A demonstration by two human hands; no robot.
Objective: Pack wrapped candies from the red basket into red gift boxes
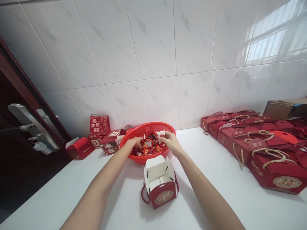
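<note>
A red plastic basket (148, 124) full of red wrapped candies (149, 143) stands in front of me near the wall. Into its left side reaches my left hand (135, 142), with the fingers down among the candies and mostly hidden, so their grip is unclear. Over the right side of the basket, my right hand (169, 140) pinches a small red-and-white packet (161, 134) between thumb and fingers. Just before the basket sits an opened red gift box (163, 195) with a white inside and dark red cord handles; its flaps stand up and no candy shows in it.
Closed red gift boxes with rope handles (271, 163) crowd the right side of the white table (115, 204). A brown cardboard box (285, 108) lies behind them. At the left are several smaller red boxes (80, 148), near a dark door with a metal handle (35, 127). A tiled wall backs the table.
</note>
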